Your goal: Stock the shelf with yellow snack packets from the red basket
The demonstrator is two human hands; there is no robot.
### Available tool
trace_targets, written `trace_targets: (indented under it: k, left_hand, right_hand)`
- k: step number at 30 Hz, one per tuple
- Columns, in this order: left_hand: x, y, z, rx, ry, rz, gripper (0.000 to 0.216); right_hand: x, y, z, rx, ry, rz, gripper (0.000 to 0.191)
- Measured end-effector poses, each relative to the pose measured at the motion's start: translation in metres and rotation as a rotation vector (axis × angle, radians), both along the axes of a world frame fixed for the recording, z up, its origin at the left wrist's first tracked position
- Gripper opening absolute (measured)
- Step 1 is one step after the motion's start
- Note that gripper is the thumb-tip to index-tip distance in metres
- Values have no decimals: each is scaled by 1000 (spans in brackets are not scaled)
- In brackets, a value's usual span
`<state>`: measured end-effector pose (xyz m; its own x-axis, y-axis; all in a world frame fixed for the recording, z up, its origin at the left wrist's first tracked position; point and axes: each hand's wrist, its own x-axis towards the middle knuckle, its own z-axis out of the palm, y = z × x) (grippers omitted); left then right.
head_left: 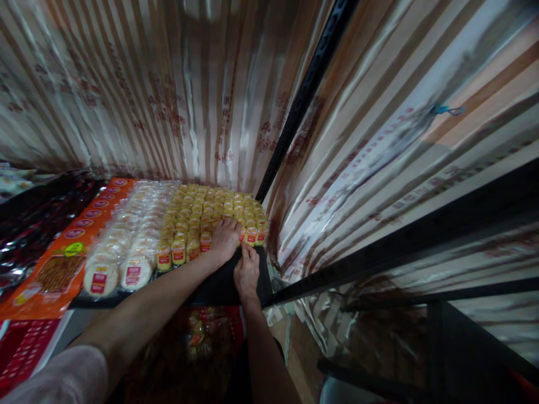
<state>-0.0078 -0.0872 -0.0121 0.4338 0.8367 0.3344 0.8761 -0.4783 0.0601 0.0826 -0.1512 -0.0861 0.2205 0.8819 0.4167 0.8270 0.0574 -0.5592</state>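
Small yellow wrapped snack packets (197, 210) with red labels stand in tight rows on a black shelf (219, 283). My left hand (226, 240) lies over the front of these rows, fingers curled round a packet mostly hidden beneath them. Just below and to the right, my right hand (247, 272) is closed, with its fingertips pinched at the lower edge of the same spot. The two hands nearly meet there. Left of the yellow packets are two rows of round white wrapped cakes (137, 272), also with red labels.
Orange snack bags (63, 266) lie left of the white cakes, with dark shiny packages (37, 235) beyond them. A striped printed curtain (168, 95) hangs behind the shelf. A black perforated post (305, 101) rises at the back right corner. Below, a box (197, 336) holds yellow packets.
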Motion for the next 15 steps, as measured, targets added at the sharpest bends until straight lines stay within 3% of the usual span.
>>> trace_targets:
  k: [4, 7, 10, 13, 15]
  left_hand:
    - [-10, -13, 7, 50, -110, -25, 24]
    - [-26, -43, 3, 52, -253, -85, 24]
    - [-45, -90, -18, -24, -422, -185, 27]
    - [-67, -146, -50, -184, -465, -284, 29]
    - [-83, -182, -73, -342, -473, -254, 28]
  right_hand:
    - [2, 0, -2, 93, 74, 13, 51]
    - [4, -1, -2, 155, 113, 16, 45]
    - [3, -3, 6, 215, 125, 28, 41]
    - [-3, -12, 17, 292, 94, 81, 38]
    - [-13, -25, 22, 318, 69, 163, 35]
